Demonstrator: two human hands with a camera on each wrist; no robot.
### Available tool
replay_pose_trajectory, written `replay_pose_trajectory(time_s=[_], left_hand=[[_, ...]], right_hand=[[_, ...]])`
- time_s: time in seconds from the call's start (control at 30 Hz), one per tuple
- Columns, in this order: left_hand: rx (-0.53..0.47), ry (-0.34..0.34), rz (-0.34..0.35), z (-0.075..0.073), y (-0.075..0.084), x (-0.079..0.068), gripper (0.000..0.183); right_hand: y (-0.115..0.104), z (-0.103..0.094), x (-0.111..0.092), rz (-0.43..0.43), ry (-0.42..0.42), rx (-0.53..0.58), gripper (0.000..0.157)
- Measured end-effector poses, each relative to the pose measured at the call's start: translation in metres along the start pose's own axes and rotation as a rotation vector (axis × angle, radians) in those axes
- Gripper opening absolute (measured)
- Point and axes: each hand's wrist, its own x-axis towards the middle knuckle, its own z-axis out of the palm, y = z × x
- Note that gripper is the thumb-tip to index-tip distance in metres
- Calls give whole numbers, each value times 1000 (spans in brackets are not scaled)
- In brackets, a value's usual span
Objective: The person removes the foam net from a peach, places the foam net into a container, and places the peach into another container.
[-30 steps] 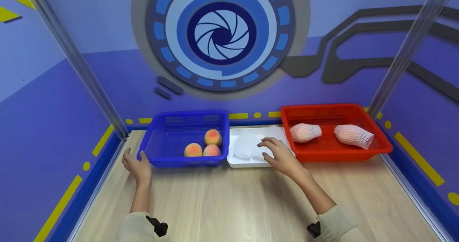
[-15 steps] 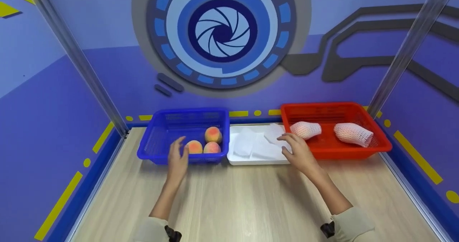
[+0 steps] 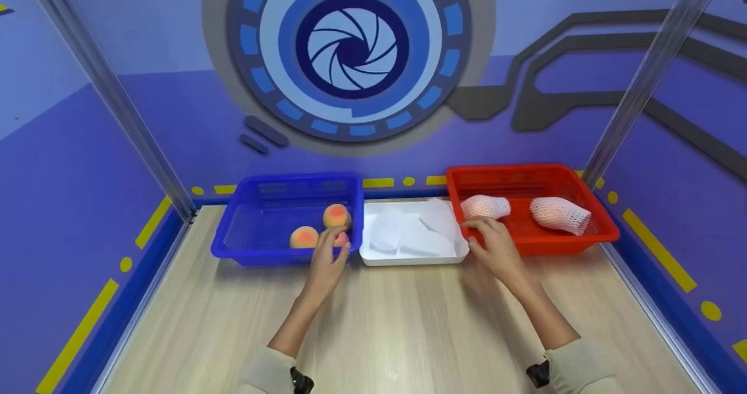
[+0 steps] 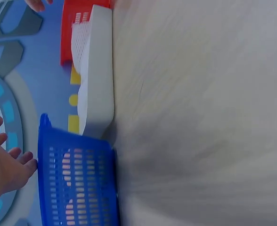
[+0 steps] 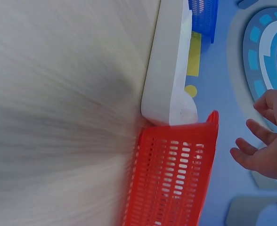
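Note:
My left hand [image 3: 327, 262] hovers over the front right of the blue basket [image 3: 251, 255], its fingers bent loosely above a peach [image 3: 341, 240] that they partly hide. Two more peaches sit beside it, one to the left [image 3: 303, 237] and one behind [image 3: 337, 216]. In the left wrist view the hand [image 4: 11, 165] is above the basket's rim, holding nothing visible. My right hand [image 3: 496, 248] hangs over the front left corner of the red basket [image 3: 560, 245]. Its fingers are relaxed and apart in the right wrist view, with nothing between them.
Between the baskets stands a shallow white tray [image 3: 413, 261] bearing flat white foam nets [image 3: 432, 243]. Two peaches in foam nets lie in the red basket, one left [image 3: 485, 207] and one right [image 3: 559, 214]. A patterned wall rises behind the wooden table [image 3: 385, 324].
My left hand has moved right, from outside the blue basket's left end to above the peaches. My right hand has shifted right, from over the tray to the red basket's corner.

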Motion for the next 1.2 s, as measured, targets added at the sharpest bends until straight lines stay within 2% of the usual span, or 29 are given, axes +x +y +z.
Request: replay_pose_trajectory(time_s=[0.1,0.37,0.6,0.73,1.0,1.2], left_hand=[[18,-26,44,13,3,-2,33],[-13,-143,57,46,17,-7,34],[22,-190,127,81,26,-7,32],[17,-220,130,98,28,-8,33],[6,-240,121,125,30,-7,37],[-24,-232,101,146,32,-2,37]], right_hand=[[2,-3,2,27,-1,0,28],[7,-2,-2,26,10,-1,27],[8,-9,-7,68,-17,-6,27],[10,-12,-9,75,-18,-10,28],[15,-12,-14,21,30,-18,30],[16,-11,-16,56,9,-21,31]])
